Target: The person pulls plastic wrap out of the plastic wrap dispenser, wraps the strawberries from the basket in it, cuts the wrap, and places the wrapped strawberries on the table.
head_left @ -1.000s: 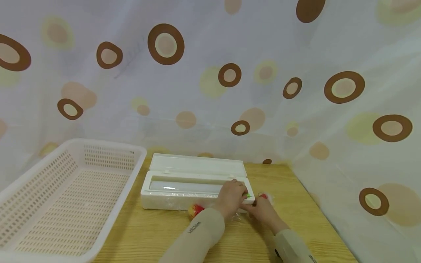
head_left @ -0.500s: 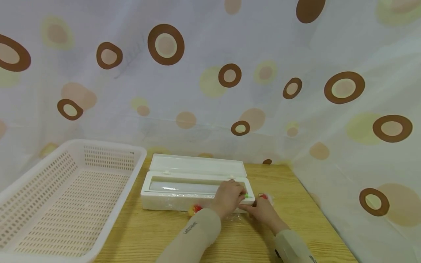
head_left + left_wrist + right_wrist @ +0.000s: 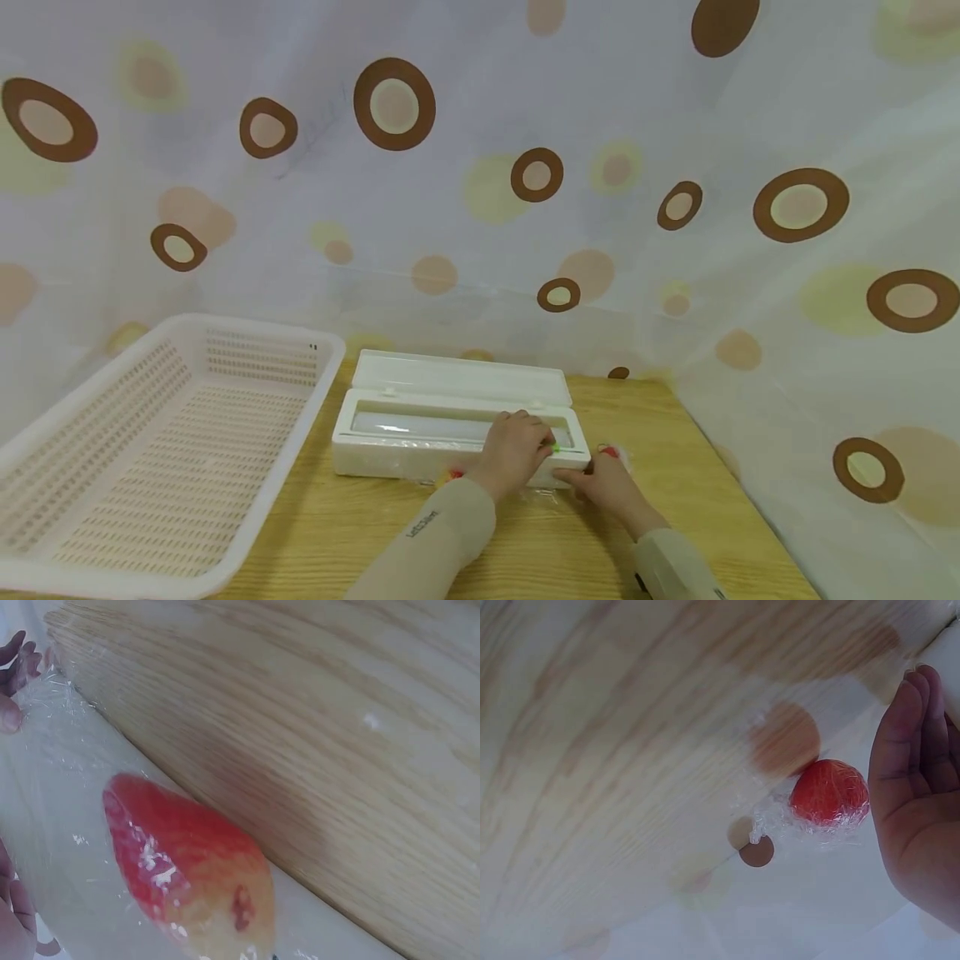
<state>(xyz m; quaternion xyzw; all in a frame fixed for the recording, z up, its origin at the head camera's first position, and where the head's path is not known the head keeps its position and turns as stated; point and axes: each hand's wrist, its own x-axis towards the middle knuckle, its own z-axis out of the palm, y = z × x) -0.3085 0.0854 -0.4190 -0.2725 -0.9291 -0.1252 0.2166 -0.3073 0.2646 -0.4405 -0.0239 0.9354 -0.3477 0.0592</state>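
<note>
A white cling film dispenser (image 3: 375, 460) stands on the table with its lid up and a film roll (image 3: 420, 427) inside. My left hand (image 3: 512, 454) pinches the small green slide cutter (image 3: 556, 448) on the front rail, towards the right end. At the dispenser's right front corner my right hand (image 3: 609, 485) grips the box, thumb on the front and fingers along the side. Clear film hangs over the front. Under it, in the left wrist view, lies a red-and-yellow fruit (image 3: 191, 862), kind unclear; my left forearm partly hides it in the head view.
Beyond my right hand lies a round red fruit (image 3: 829, 793) wrapped in film. A large white perforated basket (image 3: 330, 383) stands to the left. The wooden table (image 3: 540, 558) meets a patterned sheet at the back and right.
My left hand has slid a little to the left along the dispenser with the green cutter. My right hand stays at the corner. The head view has shifted slightly.
</note>
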